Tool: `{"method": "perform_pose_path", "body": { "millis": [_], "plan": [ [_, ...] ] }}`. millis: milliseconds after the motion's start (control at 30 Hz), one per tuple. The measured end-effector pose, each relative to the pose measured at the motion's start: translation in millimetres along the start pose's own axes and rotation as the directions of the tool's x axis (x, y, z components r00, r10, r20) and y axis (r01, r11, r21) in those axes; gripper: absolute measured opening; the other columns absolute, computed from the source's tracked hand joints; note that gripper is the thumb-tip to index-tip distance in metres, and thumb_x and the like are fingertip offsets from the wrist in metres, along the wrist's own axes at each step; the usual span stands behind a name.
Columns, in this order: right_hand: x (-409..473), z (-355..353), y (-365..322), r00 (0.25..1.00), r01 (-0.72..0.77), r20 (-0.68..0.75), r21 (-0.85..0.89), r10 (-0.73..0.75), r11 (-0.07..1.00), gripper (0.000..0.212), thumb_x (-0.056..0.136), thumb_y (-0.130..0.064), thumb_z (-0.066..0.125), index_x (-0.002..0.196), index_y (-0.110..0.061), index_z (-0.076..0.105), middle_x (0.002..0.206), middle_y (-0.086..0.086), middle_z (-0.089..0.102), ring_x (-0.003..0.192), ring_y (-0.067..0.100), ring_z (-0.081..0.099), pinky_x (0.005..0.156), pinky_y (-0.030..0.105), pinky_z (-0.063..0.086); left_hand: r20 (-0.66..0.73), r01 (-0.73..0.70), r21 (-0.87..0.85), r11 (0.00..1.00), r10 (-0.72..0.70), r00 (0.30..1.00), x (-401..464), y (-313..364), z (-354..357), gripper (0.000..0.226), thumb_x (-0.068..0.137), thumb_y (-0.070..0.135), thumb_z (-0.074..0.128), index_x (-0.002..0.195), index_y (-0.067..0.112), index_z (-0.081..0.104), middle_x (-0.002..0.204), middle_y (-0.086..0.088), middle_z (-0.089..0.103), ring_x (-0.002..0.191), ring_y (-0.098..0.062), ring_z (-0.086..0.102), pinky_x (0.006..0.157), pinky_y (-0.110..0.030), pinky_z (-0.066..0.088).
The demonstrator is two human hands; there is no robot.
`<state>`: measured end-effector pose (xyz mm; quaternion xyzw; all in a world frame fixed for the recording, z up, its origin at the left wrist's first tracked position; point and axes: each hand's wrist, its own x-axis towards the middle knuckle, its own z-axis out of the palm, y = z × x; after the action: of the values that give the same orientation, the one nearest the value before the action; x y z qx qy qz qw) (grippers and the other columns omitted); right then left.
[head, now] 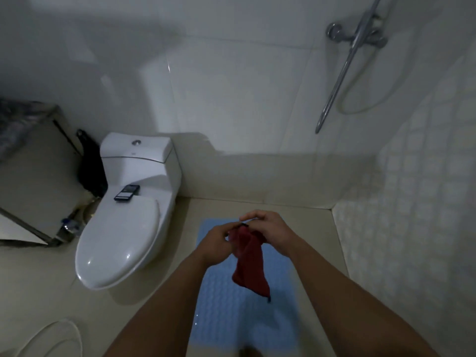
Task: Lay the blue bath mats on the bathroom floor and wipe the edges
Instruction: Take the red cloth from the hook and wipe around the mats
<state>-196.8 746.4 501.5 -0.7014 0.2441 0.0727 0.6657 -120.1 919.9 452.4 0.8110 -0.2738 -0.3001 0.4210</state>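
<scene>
**Q:** Where does the blue bath mat (219, 305) lie?

**A:** Flat on the beige floor (316, 240), running from the frame's centre toward six o'clock. Both forearms cover parts of its sides, the hands hide part of its far edge, and the bottom of the frame cuts off its near end. Its raised pattern blurs toward the bottom.

**Q:** What do the hands hold?

**A:** A red cloth (251, 266), held in the air above the mat and hanging toward five o'clock. The left hand (217, 243) is curled round the bunched top of the cloth. The right hand (268, 228), just beside it at two o'clock, pinches the top edge between thumb and fingers. The fingertips and a thin dark strip where the hands meet are too small to make out.

**Q:** What surrounds the mat?

**A:** A white toilet (123, 240) with its lid down stands at ten o'clock from the mat. A dark phone (127, 192) rests at the back of the lid. A black object (90, 163) beyond the cistern is too dark to identify. A cabinet (33, 176) at nine o'clock is cut off by the left edge. A chrome shower mixer (358, 37) and its rail are on the wall at one o'clock, their upper part out of frame.
</scene>
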Motion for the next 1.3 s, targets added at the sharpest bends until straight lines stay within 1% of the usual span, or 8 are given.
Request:
{"method": "perform_pose_path", "body": {
  "millis": [100,200,433,567,700,900,1067,1300],
  "plan": [
    [18.7,-20.7,-39.4,0.993,0.084,0.096,-0.110,-0.073,0.990,0.026,0.089,0.005,0.057,0.105,-0.008,0.074,0.064,-0.002,0.067,0.053,0.010,0.057,0.054,0.023,0.044,-0.077,0.019,-0.012,1.000,-0.020,0.997,8.2,18.1,-16.4,0.029,0.073,0.045,0.073,0.100,0.032,0.075,0.125,0.010,0.071,0.120,-0.008,0.062,0.104,-0.035,0.047],
    [42.2,-34.7,-70.3,0.974,0.177,0.185,-0.264,-0.131,0.948,0.021,0.086,0.004,0.064,0.099,-0.009,0.075,0.068,0.003,0.068,0.060,0.013,0.061,0.058,0.026,0.048,-0.215,0.027,-0.031,0.999,-0.033,0.976,4.1,40.8,-44.5,0.033,0.077,0.045,0.076,0.080,0.013,0.065,0.079,0.006,0.067,0.077,-0.010,0.062,0.074,-0.032,0.047],
    [83.5,-2.5,-134.3,0.853,0.479,0.456,-0.486,-0.256,0.731,0.009,0.079,-0.016,0.083,0.080,-0.023,0.078,0.070,-0.006,0.072,0.061,-0.002,0.062,0.061,0.014,0.047,-0.401,0.204,0.058,0.977,-0.164,0.901,-26.4,82.2,-116.2,0.014,0.087,0.020,0.065,0.079,0.012,0.057,0.073,-0.007,0.075,0.067,-0.020,0.073,0.067,-0.033,0.057],
    [93.4,46.9,-172.2,0.754,0.601,0.564,-0.383,-0.338,0.702,0.004,0.080,-0.016,0.082,0.078,-0.017,0.079,0.069,-0.004,0.073,0.064,0.002,0.064,0.065,0.020,0.050,-0.577,0.260,0.048,0.964,-0.186,0.796,-71.2,98.9,-149.2,0.013,0.094,0.027,0.064,0.084,0.021,0.061,0.067,0.003,0.070,0.057,-0.002,0.064,0.052,-0.009,0.044],
    [75.8,120.1,-209.2,0.604,0.713,0.688,-0.240,-0.403,0.659,0.005,0.078,-0.023,0.080,0.081,-0.019,0.079,0.078,0.003,0.077,0.078,0.020,0.074,0.075,0.035,0.058,-0.766,0.365,0.078,0.928,-0.179,0.617,-139.2,98.5,-179.9,0.022,0.090,0.034,0.070,0.073,0.026,0.059,0.071,0.006,0.065,0.068,-0.007,0.064,0.062,-0.029,0.051],
    [-1.3,253.1,-252.3,0.334,0.754,0.847,0.024,-0.415,0.656,0.011,0.086,-0.006,0.076,0.079,-0.014,0.078,0.077,0.010,0.076,0.070,0.013,0.068,0.066,0.025,0.053,-0.948,0.429,-0.104,0.897,-0.220,0.228,-286.1,118.1,-197.3,0.027,0.079,0.030,0.082,0.069,0.027,0.057,0.068,0.009,0.062,0.061,-0.001,0.055,0.060,-0.023,0.045],
    [-104.9,345.1,-275.0,-0.009,0.764,0.903,0.283,-0.430,0.580,0.012,0.086,-0.003,0.074,0.084,-0.013,0.080,0.079,0.003,0.077,0.074,0.011,0.072,0.064,0.013,0.052,-0.978,0.426,-0.209,0.880,-0.177,-0.113,-403.8,155.3,-176.8,0.028,0.083,0.048,0.071,0.072,0.028,0.056,0.065,0.009,0.056,0.061,-0.005,0.052,0.062,-0.028,0.045],
    [-266.2,435.0,-291.4,-0.351,0.604,0.800,0.590,-0.487,0.536,0.011,0.085,-0.006,0.077,0.089,-0.017,0.079,0.078,0.002,0.077,0.071,0.015,0.072,0.063,0.018,0.056,-0.899,0.628,-0.300,0.717,0.006,-0.437,-543.2,227.0,-124.5,0.013,0.090,0.037,0.069,0.084,0.027,0.063,0.077,0.010,0.066,0.071,-0.006,0.062,0.068,-0.028,0.053]
  ]
}}
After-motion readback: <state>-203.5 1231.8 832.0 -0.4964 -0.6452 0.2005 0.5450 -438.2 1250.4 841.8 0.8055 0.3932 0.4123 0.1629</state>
